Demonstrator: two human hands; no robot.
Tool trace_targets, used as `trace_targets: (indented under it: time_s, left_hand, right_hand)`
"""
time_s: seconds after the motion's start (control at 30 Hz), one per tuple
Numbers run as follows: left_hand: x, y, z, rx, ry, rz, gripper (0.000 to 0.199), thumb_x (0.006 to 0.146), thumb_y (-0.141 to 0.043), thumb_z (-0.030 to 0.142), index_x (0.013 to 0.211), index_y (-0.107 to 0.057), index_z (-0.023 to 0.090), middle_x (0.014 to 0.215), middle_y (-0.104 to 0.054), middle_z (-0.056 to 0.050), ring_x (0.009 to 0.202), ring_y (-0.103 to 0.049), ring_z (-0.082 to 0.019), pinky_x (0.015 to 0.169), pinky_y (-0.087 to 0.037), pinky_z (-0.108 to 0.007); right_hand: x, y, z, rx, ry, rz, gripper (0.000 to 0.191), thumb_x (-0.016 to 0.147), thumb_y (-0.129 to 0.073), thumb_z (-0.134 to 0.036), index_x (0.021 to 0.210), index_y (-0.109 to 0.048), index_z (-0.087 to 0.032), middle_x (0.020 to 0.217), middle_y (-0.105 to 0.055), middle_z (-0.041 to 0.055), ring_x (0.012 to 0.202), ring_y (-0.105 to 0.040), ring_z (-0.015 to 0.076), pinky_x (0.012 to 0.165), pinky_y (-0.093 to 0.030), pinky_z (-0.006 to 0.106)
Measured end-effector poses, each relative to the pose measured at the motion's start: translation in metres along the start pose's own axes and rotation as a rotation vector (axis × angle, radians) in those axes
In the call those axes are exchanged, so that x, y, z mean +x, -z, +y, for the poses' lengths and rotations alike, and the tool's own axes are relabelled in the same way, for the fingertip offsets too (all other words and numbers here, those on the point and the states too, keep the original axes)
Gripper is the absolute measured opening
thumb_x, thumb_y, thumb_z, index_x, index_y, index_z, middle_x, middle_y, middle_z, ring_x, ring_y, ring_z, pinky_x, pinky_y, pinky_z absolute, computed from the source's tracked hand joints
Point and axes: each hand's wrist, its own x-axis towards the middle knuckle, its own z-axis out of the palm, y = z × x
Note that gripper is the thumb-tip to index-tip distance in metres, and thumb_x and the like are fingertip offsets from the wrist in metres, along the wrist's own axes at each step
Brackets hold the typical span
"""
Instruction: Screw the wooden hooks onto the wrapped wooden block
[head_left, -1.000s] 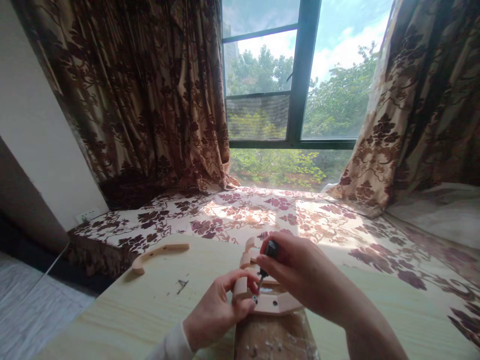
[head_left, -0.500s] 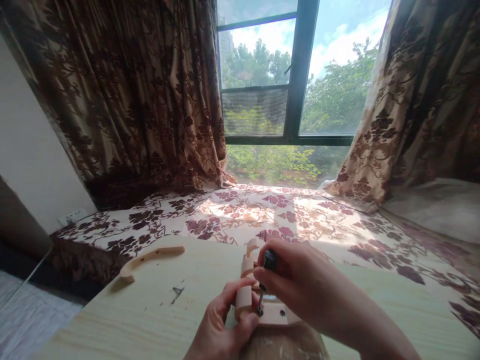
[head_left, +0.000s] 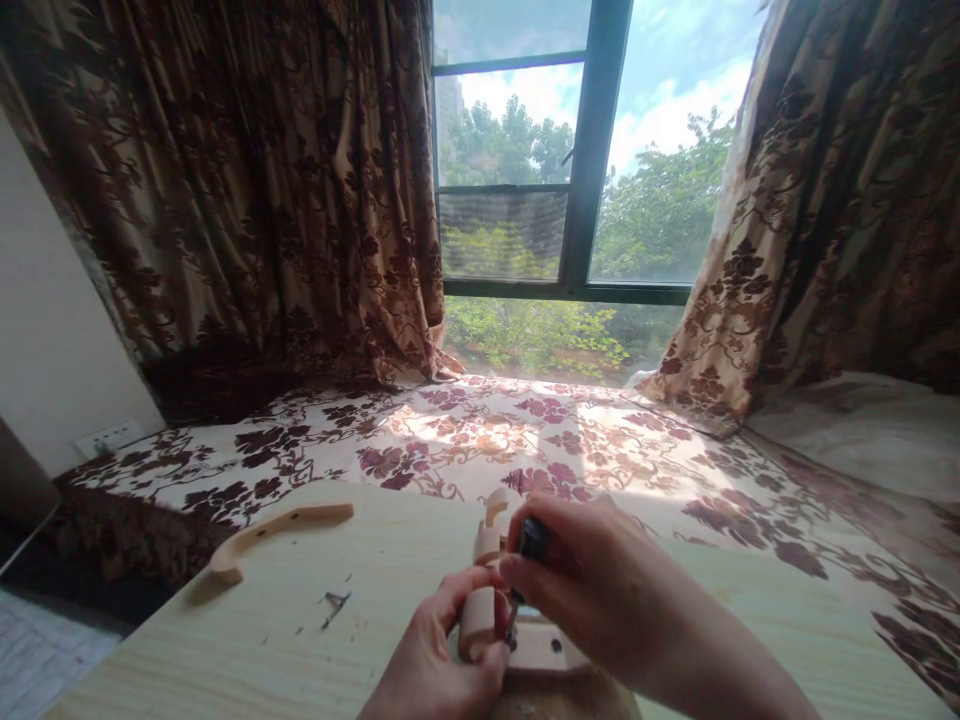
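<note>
My right hand (head_left: 574,575) is closed around the black handle of a screwdriver (head_left: 533,541). The metal shaft points down to a dark hole or screw head at the left end of a pale wooden piece (head_left: 529,648), which has another dark hole (head_left: 556,646) to the right. My left hand (head_left: 450,640) pinches a rounded wooden block (head_left: 477,618) beside the screwdriver tip, fingers and thumb around its near end. More rounded wooden parts (head_left: 486,543) line up behind the block, partly hidden by my right hand. Beneath lies a browner wooden surface (head_left: 570,697).
A curved wooden piece (head_left: 281,530) with dark holes lies on the pale wooden table (head_left: 247,650) at left. Several small dark screws (head_left: 335,606) lie nearer the middle. Beyond the table's far edge is a ledge with flowered cloth (head_left: 465,430), below a window (head_left: 577,200) between curtains (head_left: 300,200).
The view has shifted slightly, so the table and window sit a little lower and further left. Both hands keep their holds, with the screwdriver still at the same spot.
</note>
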Motion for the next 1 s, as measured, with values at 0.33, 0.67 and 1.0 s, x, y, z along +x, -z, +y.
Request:
trace_targets:
  time_s: [0.33, 0.67, 1.0]
  left_hand:
    - [0.008, 0.076, 0.049, 0.233, -0.083, -0.332, 0.032, 0.076, -0.06, 0.035, 0.106, -0.063, 0.023, 0.102, -0.066, -0.003, 0.094, -0.058, -0.02, 0.084, -0.043, -0.032]
    - [0.044, 0.065, 0.082, 0.293, -0.205, -0.372, 0.028, 0.079, -0.055, 0.042, 0.082, -0.068, 0.018, 0.078, -0.066, -0.002, 0.077, -0.058, -0.016, 0.074, -0.046, -0.027]
    - [0.008, 0.052, 0.041, 0.076, -0.187, -0.388, 0.053, 0.072, -0.066, 0.031, 0.123, -0.051, 0.024, 0.102, -0.063, -0.004, 0.089, -0.056, -0.018, 0.085, -0.042, -0.033]
  right_hand:
    - [0.002, -0.001, 0.002, 0.044, 0.012, -0.016, 0.012, 0.082, -0.049, -0.021, 0.07, -0.049, -0.02, 0.062, -0.053, -0.0044, 0.058, -0.045, 0.0098, 0.052, -0.031, 0.022]
    - [-0.002, 0.01, 0.013, 0.032, 0.072, 0.104, 0.01, 0.079, -0.05, -0.021, 0.069, -0.049, -0.019, 0.061, -0.052, -0.003, 0.056, -0.044, 0.0109, 0.052, -0.033, 0.022]
    - [-0.008, 0.009, 0.001, 0.052, 0.054, 0.082, 0.009, 0.082, -0.053, -0.023, 0.073, -0.054, -0.021, 0.063, -0.054, -0.0047, 0.058, -0.046, 0.0093, 0.052, -0.033, 0.021]
